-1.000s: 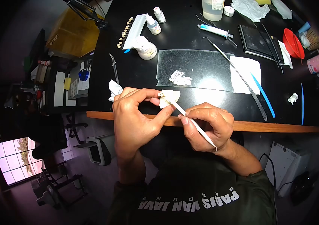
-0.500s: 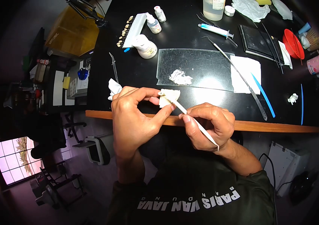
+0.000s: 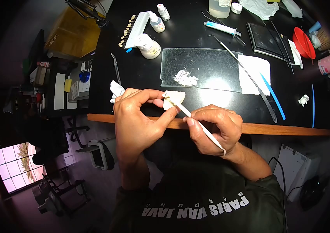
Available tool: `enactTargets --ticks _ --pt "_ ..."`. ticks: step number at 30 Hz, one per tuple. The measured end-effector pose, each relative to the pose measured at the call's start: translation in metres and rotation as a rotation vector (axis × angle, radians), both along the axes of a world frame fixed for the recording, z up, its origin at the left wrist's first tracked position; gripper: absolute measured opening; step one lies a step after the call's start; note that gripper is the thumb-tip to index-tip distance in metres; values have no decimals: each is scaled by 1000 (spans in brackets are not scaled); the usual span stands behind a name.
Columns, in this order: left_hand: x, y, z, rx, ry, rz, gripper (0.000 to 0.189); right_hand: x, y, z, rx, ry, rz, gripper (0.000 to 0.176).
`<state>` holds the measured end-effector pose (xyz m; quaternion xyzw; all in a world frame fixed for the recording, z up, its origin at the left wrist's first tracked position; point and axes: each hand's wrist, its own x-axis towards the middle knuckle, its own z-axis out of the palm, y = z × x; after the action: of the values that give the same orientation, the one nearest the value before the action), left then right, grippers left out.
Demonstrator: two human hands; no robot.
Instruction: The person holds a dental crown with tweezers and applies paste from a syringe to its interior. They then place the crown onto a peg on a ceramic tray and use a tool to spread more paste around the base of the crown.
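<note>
My left hand [image 3: 135, 116] pinches a small cream, ridged piece that looks like a dental model [image 3: 174, 98] between thumb and fingers, just above the table's front edge. In my right hand [image 3: 219, 130] is a slim white dental instrument [image 3: 207, 133] with a bent rear end, gripped like a pen. Its front end reaches the cream piece; the exact contact is too small to make out. Beyond the hands lies a scratched glass slab [image 3: 207, 66] with a smear of white paste [image 3: 185, 78] on it.
White paper [image 3: 253, 72] overlaps the slab's right end, with a metal instrument [image 3: 246, 75] and a blue plastic stick [image 3: 272, 96] across it. A white jar [image 3: 148, 46], dropper bottle [image 3: 156, 23], shade guide [image 3: 137, 31], syringe [image 3: 222, 28] and red bowl [image 3: 303, 43] stand farther back.
The view has shifted slightly, so the tabletop things sit a little differently in it. Both hands keep nearly the same pose and grip on the cream piece and the white instrument.
</note>
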<state>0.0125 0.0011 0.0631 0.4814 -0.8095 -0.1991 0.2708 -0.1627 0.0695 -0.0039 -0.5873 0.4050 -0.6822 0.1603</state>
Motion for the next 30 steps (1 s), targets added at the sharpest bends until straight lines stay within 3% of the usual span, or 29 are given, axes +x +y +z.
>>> enactTargets --ticks 30 --pt "2 0 -1 5 -18 -20 33 0 0 2 7 29 -2 12"
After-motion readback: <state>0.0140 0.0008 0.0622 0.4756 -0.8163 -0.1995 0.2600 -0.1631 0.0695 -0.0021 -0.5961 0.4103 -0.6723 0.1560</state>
